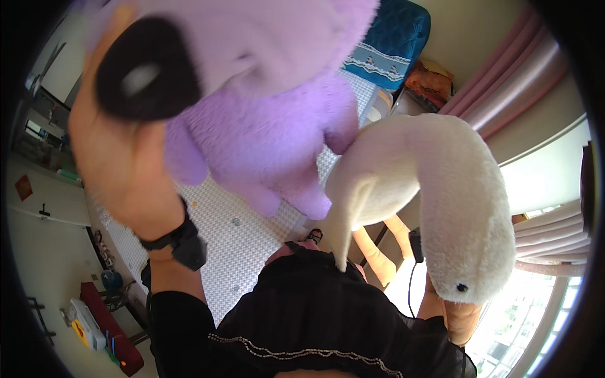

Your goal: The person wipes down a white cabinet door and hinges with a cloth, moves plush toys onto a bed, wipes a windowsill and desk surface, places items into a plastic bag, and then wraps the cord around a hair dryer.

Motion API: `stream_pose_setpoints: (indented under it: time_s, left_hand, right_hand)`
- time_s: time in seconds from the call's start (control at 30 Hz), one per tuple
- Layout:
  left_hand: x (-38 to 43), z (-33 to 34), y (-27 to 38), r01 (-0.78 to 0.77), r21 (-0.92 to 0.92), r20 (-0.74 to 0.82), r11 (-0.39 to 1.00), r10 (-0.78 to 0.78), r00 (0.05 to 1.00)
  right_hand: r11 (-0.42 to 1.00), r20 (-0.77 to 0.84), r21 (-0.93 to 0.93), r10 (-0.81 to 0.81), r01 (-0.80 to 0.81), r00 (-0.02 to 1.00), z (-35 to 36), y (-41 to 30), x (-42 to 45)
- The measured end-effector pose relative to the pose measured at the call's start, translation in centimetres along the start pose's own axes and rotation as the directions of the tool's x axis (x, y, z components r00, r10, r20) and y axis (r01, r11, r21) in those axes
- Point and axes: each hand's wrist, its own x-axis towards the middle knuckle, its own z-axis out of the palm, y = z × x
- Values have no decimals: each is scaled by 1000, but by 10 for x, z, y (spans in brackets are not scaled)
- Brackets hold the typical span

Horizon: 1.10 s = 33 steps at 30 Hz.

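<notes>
A large purple plush toy fills the upper middle, its head close to the camera. My left hand, blurred and with a black strap at the wrist, grips the side of its head beside a black oval facial part. That oval covers some of my fingers. To the right, a white plush goose hangs with its neck bent over, its orange beak pointing down and orange legs below. My right forearm passes behind the goose's neck; the goose hides my right hand.
Under the toys lies a bed with a white-grey checked cover. A blue quilted cover and an orange bag are at the back. Pink curtains and a bright window line the right. A dark red long item lies lower left.
</notes>
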Motion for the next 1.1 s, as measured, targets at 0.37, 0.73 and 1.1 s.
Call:
stream_pose_setpoints:
  time_s: [0.37, 0.73, 1.1]
  left_hand:
    - [-75, 2, 150, -358, 462, -246, 812, 505, 828]
    - [-157, -22, 264, -252, 738, -277, 627, 621, 733]
    - [-129, -247, 127, 343, 246, -612, 907, -129, 780]
  right_hand:
    - [980, 288, 115, 125, -164, 949, 17, 38, -23]
    - [962, 464, 111, 170, -248, 869, 48, 63, -28]
    - [991, 369, -58, -95, 125, 925, 369, 143, 2]
